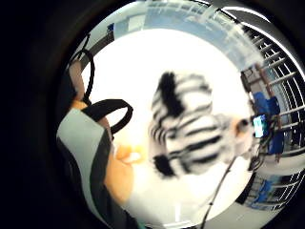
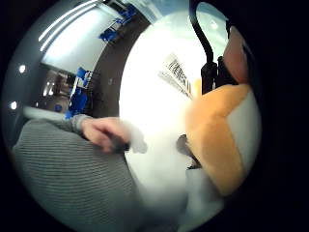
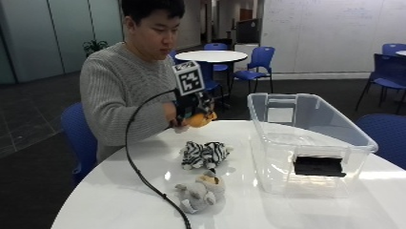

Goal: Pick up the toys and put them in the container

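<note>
The hand (image 3: 190,114) is raised above the bench (image 3: 114,200), fingers curled round an orange toy (image 3: 202,118); in the thumb-side view that toy (image 2: 217,140) fills the space against the palm. To finish this step well, carry it over the near wall of the bin (image 3: 310,138), toward 3 o'clock, and let go only once it is inside the rim. 2 toys wait below the hand on the bench: a zebra (image 3: 204,155) at about 5 o'clock, and a grey toy (image 3: 200,191) beyond it
</note>
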